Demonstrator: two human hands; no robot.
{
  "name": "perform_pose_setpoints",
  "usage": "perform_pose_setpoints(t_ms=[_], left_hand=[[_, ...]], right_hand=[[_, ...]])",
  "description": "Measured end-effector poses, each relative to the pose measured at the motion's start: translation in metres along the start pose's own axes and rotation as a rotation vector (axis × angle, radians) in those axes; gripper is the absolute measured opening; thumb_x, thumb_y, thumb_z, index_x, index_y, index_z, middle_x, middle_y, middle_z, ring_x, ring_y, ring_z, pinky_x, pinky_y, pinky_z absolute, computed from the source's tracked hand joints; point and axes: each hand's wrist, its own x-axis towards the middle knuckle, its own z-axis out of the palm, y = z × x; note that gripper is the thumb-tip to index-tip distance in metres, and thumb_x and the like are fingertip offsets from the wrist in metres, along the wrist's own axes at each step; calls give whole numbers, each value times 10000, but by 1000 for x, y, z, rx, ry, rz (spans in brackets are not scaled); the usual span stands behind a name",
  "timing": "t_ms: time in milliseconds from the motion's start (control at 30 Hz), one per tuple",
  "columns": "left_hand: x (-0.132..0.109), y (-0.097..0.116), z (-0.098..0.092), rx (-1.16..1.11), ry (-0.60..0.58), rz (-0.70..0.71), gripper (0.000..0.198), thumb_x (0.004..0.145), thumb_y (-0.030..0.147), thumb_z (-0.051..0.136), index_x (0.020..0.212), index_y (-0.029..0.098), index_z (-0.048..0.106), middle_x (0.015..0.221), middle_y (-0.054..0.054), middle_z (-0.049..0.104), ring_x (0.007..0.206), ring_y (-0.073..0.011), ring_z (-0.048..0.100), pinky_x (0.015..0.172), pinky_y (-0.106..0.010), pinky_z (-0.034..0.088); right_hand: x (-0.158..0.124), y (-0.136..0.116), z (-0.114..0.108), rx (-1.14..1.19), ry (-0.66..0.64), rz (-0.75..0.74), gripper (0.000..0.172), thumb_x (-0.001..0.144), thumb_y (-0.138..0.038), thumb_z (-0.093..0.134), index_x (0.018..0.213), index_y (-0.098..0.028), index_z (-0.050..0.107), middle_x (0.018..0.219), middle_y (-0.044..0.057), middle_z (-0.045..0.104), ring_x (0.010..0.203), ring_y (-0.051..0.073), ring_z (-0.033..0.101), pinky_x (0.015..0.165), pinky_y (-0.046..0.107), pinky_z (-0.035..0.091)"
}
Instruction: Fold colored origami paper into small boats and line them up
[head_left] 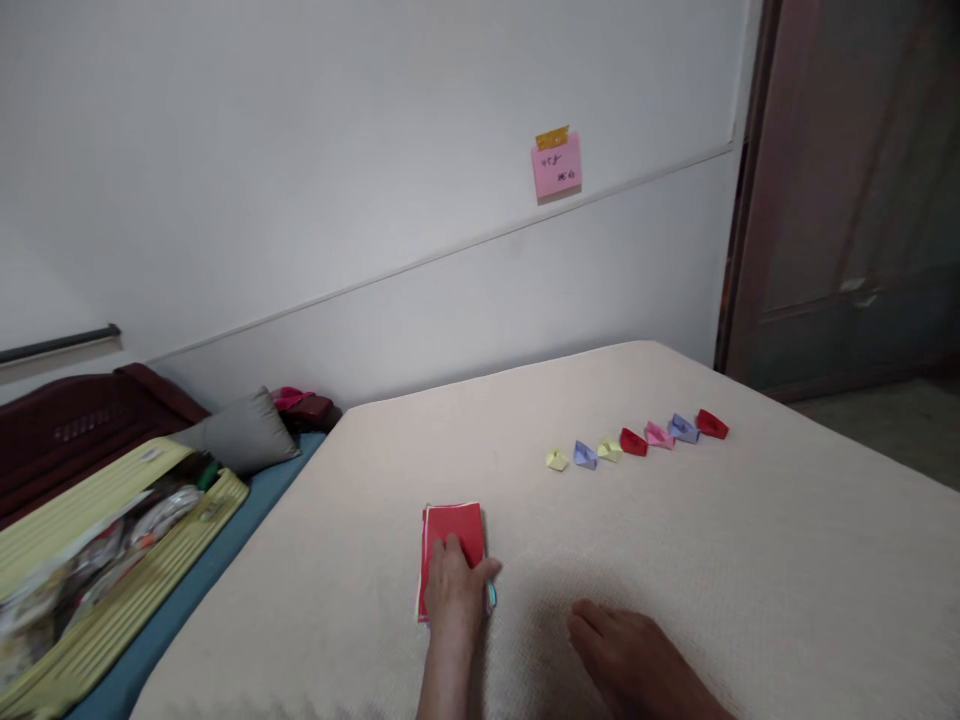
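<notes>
Left hand (454, 590) down on the red paper stack (459, 525); reach straight ahead from there starts over paper. Right hand (626, 655) on the mattress (757, 560), well apart from the stack, only cover between them. Open lane from right hand forward, up to the folded paper boats (634, 442). Boats form a low diagonal row, the one barrier across the far part of the mattress; wider passage around its near-left end, past the stack. Beyond the row, a strip of cover, then the wall (375, 250). Left side crowded: blue bed base (202, 570), grey cushion (244, 435), yellow-trimmed bag (82, 510).
</notes>
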Motion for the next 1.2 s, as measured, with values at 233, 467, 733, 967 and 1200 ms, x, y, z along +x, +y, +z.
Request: perform_pose_setpoints(t_ms=[233, 467, 733, 967, 1200], left_hand=[[2, -4, -2, -51, -8, 14, 414, 697, 470, 632, 951, 159, 532, 1051, -115, 601, 987, -263, 553, 746, -317, 374], [4, -7, -1, -70, -19, 25, 432, 662, 500, 653, 904, 164, 530, 1018, -102, 603, 949, -259, 561, 711, -307, 381], [4, -7, -2, -76, -17, 36, 454, 642, 504, 672, 902, 161, 530, 1007, -103, 599, 943, -258, 554, 694, -300, 376], [3, -7, -3, -98, -9, 46, 416, 646, 463, 687, 893, 165, 536, 984, -87, 595, 910, -240, 553, 705, -297, 376], [5, -10, -2, -159, -11, 58, 352, 654, 413, 686, 849, 162, 537, 928, -76, 592, 838, -218, 546, 700, -290, 380]], right_hand=[[-2, -1, 2, -28, -6, 9, 238, 654, 30, 431, 697, -201, 464, 688, 12, 603, 543, 149, 532, 524, 277, 266], [0, 2, 6, -30, -20, -6, 220, 636, 17, 461, 684, -198, 458, 664, 7, 596, 521, 142, 522, 507, 273, 241], [-1, 2, 7, -29, -30, 2, 224, 635, 24, 453, 668, -198, 466, 647, 6, 596, 511, 150, 525, 496, 286, 207], [-2, 2, 5, -23, -76, 16, 229, 662, 21, 451, 711, -198, 496, 720, 19, 622, 558, 159, 546, 520, 283, 240], [-2, 1, 3, -27, -81, 19, 224, 665, 27, 460, 678, -195, 484, 676, 15, 609, 542, 154, 539, 516, 286, 221]])
